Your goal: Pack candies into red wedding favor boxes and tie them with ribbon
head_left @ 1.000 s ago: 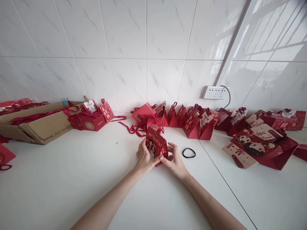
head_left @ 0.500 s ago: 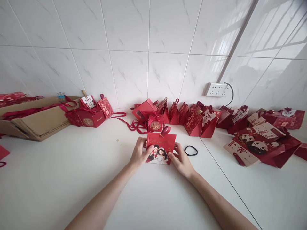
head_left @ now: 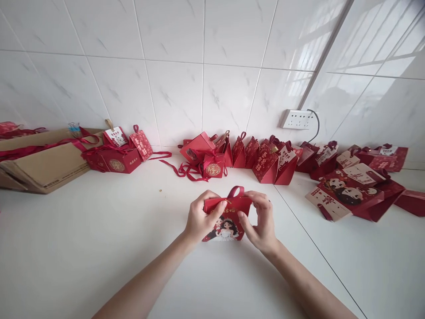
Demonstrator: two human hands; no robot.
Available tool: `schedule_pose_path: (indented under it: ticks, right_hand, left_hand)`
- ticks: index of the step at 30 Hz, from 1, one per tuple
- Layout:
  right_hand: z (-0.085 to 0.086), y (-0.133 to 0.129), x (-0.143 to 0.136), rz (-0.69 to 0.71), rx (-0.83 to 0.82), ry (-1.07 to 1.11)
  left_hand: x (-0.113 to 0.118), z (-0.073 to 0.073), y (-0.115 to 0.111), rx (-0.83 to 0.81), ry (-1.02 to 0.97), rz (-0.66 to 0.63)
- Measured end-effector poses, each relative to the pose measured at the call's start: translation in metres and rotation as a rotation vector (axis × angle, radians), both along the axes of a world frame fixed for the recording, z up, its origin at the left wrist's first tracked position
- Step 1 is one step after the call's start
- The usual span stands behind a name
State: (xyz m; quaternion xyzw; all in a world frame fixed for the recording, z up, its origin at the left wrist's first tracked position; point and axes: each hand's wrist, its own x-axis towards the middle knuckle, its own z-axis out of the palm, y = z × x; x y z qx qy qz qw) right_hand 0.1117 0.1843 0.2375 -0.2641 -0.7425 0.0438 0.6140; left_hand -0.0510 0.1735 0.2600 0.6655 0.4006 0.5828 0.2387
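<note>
A red paper gift box (head_left: 227,223) printed with a cartoon bride and groom stands upright on the white table before me, a red ribbon loop (head_left: 236,191) at its top. My left hand (head_left: 203,217) grips the box's upper left, thumb pressed on the front near the top edge and fingers behind. On the right side, my right hand (head_left: 260,221) curves round the box, its thumb at the front edge and its fingers at the top right corner. The back of the box is hidden.
Several finished-looking red gift boxes (head_left: 265,166) line the wall. A cardboard box (head_left: 53,166) with ribbons sits at left. A larger red box (head_left: 358,195) with cartoon faces lies at right. A white power strip (head_left: 295,119) is on the tiled wall.
Both hands have moved up from the sides of the gift box to its top edge. The box sits a little lower in view, and the black hair tie is now hidden.
</note>
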Motion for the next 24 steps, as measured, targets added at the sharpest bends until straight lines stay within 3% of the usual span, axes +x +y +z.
schedule_pose_path:
  ticks: [5,9,12,16,21,24]
  right_hand:
    - [0.014,-0.012,-0.004,-0.115,0.139,-0.055]
    - [0.017,-0.013,-0.003,-0.106,0.163,-0.090]
    - [0.018,-0.013,-0.002,-0.088,0.168,-0.098]
    - [0.017,-0.013,-0.002,-0.084,0.170,-0.093]
    - [0.017,-0.012,-0.002,-0.069,0.169,-0.103]
    - [0.016,-0.011,-0.002,-0.050,0.162,-0.101]
  left_hand:
    - [0.011,0.003,-0.012,-0.028,-0.006,-0.071]
    - [0.006,0.010,-0.012,-0.002,0.053,-0.147]
    - [0.005,0.014,-0.010,0.125,0.053,-0.175]
    - [0.010,0.012,-0.007,0.308,0.072,-0.063]
    - [0.005,0.017,-0.002,0.549,0.275,-0.083]
    - [0.003,0.020,0.001,0.614,0.336,-0.104]
